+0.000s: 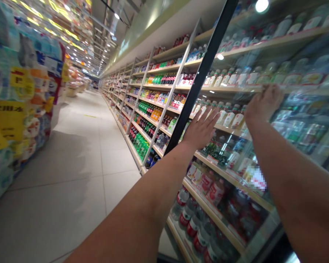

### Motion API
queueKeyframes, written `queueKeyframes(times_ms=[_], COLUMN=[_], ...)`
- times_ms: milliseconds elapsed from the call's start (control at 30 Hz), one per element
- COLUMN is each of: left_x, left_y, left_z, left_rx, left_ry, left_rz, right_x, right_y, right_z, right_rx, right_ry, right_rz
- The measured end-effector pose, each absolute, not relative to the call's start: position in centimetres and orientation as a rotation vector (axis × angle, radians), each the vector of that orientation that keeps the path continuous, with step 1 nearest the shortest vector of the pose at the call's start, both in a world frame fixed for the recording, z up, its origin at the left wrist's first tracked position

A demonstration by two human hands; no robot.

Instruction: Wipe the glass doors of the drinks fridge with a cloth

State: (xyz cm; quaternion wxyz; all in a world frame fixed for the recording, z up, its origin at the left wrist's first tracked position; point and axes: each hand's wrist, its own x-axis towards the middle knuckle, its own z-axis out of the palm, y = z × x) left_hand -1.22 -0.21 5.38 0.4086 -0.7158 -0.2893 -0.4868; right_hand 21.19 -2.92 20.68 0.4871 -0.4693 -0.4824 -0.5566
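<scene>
A glass cooler door [227, 146] with a dark frame stands at an angle on the right, bottles showing through it. Against the pane, near the dark frame edge, my left hand [201, 128] lies with its fingers stretched and apart, holding nothing. My right hand [264, 103] is raised farther right at the glass, higher than the left. Its fingers look bent and blurred, so their exact pose is unclear. Behind the glass are rows of white-labelled bottles [230, 118] and, low down, red-labelled bottles [194, 223].
Long shelves of bottled drinks [156, 113] run away to the left of the door. A pale tiled aisle floor [93, 146] stretches beside them. Stacked packs with yellow signs [5, 117] line the far left.
</scene>
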Motion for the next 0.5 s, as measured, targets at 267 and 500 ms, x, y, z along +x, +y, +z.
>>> queueKeyframes(times_ms=[267, 500], left_x=[-0.8, -0.7], left_y=[0.3, 0.7], left_z=[5.6, 5.8], left_rx=[-1.868, -1.911], left_ry=[-0.713, -0.673], left_rz=[-1.270, -1.316], right_x=[12.8, 17.2], right_y=[-1.4, -3.6], right_z=[11.9, 7.6], right_rx=[-0.963, -0.925], right_ry=[-1.517, -1.643], right_rz=[-1.292, -1.366])
